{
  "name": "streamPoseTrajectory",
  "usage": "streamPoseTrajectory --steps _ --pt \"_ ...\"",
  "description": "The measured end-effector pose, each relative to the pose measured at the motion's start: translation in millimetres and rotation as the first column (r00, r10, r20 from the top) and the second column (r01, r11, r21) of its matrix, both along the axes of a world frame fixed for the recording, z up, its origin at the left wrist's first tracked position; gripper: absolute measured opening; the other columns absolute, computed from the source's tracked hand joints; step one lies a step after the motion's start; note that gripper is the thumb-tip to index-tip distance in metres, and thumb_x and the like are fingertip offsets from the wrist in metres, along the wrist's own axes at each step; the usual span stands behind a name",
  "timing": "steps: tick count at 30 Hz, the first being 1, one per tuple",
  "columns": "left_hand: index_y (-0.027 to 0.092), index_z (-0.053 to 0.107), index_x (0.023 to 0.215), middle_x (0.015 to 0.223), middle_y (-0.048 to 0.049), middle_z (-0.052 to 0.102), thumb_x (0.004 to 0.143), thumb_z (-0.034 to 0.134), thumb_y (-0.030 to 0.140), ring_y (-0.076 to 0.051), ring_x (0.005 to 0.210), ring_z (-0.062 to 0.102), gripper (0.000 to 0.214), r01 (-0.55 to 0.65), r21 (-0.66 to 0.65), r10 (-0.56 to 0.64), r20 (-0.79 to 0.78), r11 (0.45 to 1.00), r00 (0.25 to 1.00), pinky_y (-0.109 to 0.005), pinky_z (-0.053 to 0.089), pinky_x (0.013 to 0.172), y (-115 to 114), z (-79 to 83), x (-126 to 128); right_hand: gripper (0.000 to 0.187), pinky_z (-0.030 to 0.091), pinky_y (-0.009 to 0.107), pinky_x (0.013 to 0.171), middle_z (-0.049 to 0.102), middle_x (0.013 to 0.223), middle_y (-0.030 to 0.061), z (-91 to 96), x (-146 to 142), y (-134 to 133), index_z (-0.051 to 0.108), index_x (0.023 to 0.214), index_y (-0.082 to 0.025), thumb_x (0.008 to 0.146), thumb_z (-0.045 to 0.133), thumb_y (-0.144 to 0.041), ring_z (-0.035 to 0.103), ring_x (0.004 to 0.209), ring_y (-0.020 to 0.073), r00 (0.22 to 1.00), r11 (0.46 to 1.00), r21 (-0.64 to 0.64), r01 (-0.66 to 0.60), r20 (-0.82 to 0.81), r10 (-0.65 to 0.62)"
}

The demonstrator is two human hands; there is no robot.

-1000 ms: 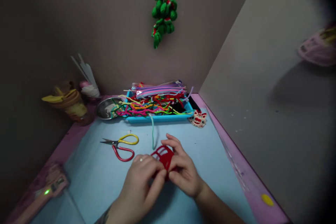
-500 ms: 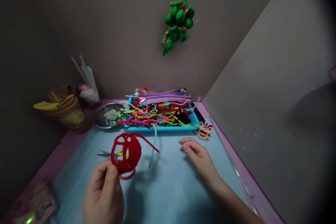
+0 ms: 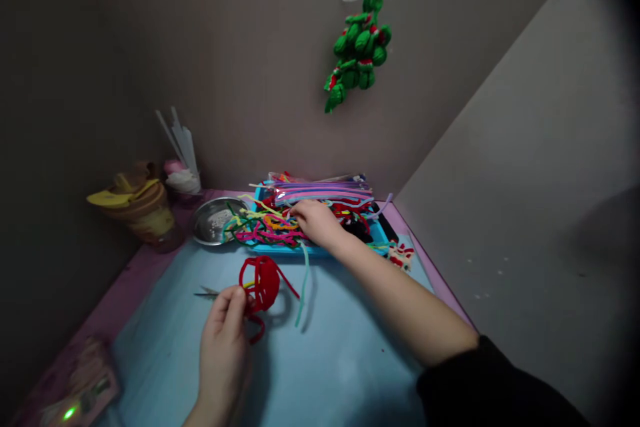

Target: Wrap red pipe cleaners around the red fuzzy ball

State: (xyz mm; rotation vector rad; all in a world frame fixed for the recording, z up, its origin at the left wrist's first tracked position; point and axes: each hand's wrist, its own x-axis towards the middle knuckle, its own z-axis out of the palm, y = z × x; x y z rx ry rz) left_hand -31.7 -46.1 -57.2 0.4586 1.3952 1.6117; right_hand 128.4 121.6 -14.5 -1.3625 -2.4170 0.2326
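Observation:
My left hand (image 3: 227,323) pinches a red fuzzy pipe-cleaner piece (image 3: 267,282), shaped like an open frame with one rounded solid side and loose ends hanging off. It is held above the blue table mat. Behind it lie scissors (image 3: 206,293), partly hidden, with yellow handles. My right hand (image 3: 315,219) reaches into the blue tray (image 3: 280,250), among many coloured pipe-cleaner lengths (image 3: 273,235). Its fingers are bent and close together; what lies between the fingertips is too small to tell. A teal strand (image 3: 304,287) hangs over the tray's front edge onto the mat.
Left of the tray stands a metal bowl (image 3: 203,230) with small white bits. Beyond it are a brown cup (image 3: 155,220) and a holder of white sticks (image 3: 185,173). A cream-and-red piece (image 3: 401,257) lies right of the tray. Green ornaments (image 3: 360,47) hang above.
My right hand has moved from above the mat forward and left into the tray. My left hand still holds the red piece, now slightly further right in view. The camera view has shifted.

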Motion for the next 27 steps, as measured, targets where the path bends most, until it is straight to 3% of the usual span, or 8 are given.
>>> streamPoseTrajectory --steps 3,5,9,13,18,23,25,27 --pt "0.018 0.061 0.076 0.066 0.0031 0.060 0.063 0.076 0.048 -0.009 0.061 0.048 0.036 0.055 -0.004 -0.054 0.085 0.998 0.995 -0.016 0.039 0.057 0.8 -1.8 -0.7 0.030 0.048 0.031 0.086 0.070 0.112 0.0079 0.3 -7.0 23.1 0.068 0.110 -0.024 0.086 0.051 -0.020 0.064 0.103 0.0231 0.957 0.988 -0.136 0.068 0.289 -0.026" --pt "0.018 0.061 0.076 0.067 0.0033 0.060 0.062 0.077 0.047 -0.009 0.061 0.048 0.035 0.061 -0.009 -0.060 0.114 0.998 0.992 -0.016 0.039 0.056 0.4 -2.2 -0.9 0.029 0.049 0.031 0.080 0.072 0.107 0.0062 -1.0 -2.3 34.3 0.070 0.106 -0.027 0.081 0.057 -0.020 0.066 0.097 0.0244 0.943 0.979 -0.174 0.105 0.330 -0.043" --pt "0.019 0.062 0.076 0.066 0.0038 0.060 0.062 0.078 0.047 -0.009 0.059 0.046 0.035 0.072 -0.017 -0.069 0.151 0.997 0.986 -0.017 0.037 0.053 -0.6 -1.2 -1.2 0.021 0.050 0.032 0.075 0.075 0.093 0.0093 -5.1 27.2 51.3 0.075 0.089 -0.021 0.076 0.059 -0.017 0.068 0.087 0.0268 0.931 0.964 -0.214 0.156 0.359 -0.071" --pt "0.020 0.061 0.076 0.067 0.0039 0.059 0.061 0.078 0.047 -0.009 0.060 0.046 0.035 0.080 -0.010 -0.077 0.169 0.997 0.983 -0.017 0.038 0.054 -0.2 -1.3 -1.2 0.025 0.050 0.029 0.077 0.076 0.090 0.0078 -8.9 65.1 61.0 0.075 0.089 -0.018 0.074 0.057 -0.009 0.069 0.084 0.0232 0.952 0.956 -0.253 0.149 0.299 -0.069" --pt "0.019 0.061 0.077 0.068 0.0033 0.058 0.065 0.076 0.047 -0.010 0.061 0.045 0.033 0.084 -0.003 -0.082 0.155 0.996 0.984 -0.018 0.037 0.055 -0.1 -3.2 -1.3 0.045 0.048 0.024 0.087 0.073 0.108 0.0012 -2.2 87.5 42.9 0.072 0.101 -0.021 0.072 0.045 0.003 0.066 0.098 0.0139 0.994 0.968 -0.253 0.002 0.109 0.027" --pt "0.019 0.060 0.075 0.066 0.0026 0.058 0.067 0.074 0.046 -0.010 0.059 0.045 0.031 0.093 -0.004 -0.091 0.149 0.996 0.985 -0.020 0.037 0.053 -0.3 -3.9 -0.4 0.025 0.048 0.025 0.076 0.073 0.087 0.0028 2.2 87.6 5.4 0.073 0.085 -0.019 0.074 0.055 -0.005 0.066 0.081 0.0157 0.963 0.930 -0.263 -0.257 0.013 0.270" --pt "0.019 0.060 0.074 0.065 0.0026 0.057 0.066 0.074 0.045 -0.010 0.058 0.045 0.031 0.089 -0.016 -0.086 0.142 0.996 0.986 -0.020 0.036 0.052 -0.3 -3.5 0.1 0.021 0.047 0.027 0.076 0.073 0.087 0.0049 -2.5 86.1 -2.2 0.073 0.086 -0.019 0.076 0.058 -0.008 0.065 0.081 0.0173 0.960 0.946 -0.218 -0.238 0.094 0.263" --pt "0.018 0.059 0.073 0.064 0.0028 0.056 0.064 0.075 0.045 -0.010 0.057 0.045 0.032 0.078 -0.013 -0.076 0.131 0.997 0.988 -0.020 0.036 0.052 -0.2 -2.8 0.3 0.020 0.047 0.028 0.077 0.073 0.090 0.0073 -7.9 83.5 -3.9 0.071 0.090 -0.018 0.081 0.055 -0.012 0.064 0.084 0.0188 0.981 0.983 -0.117 -0.142 0.114 0.155"
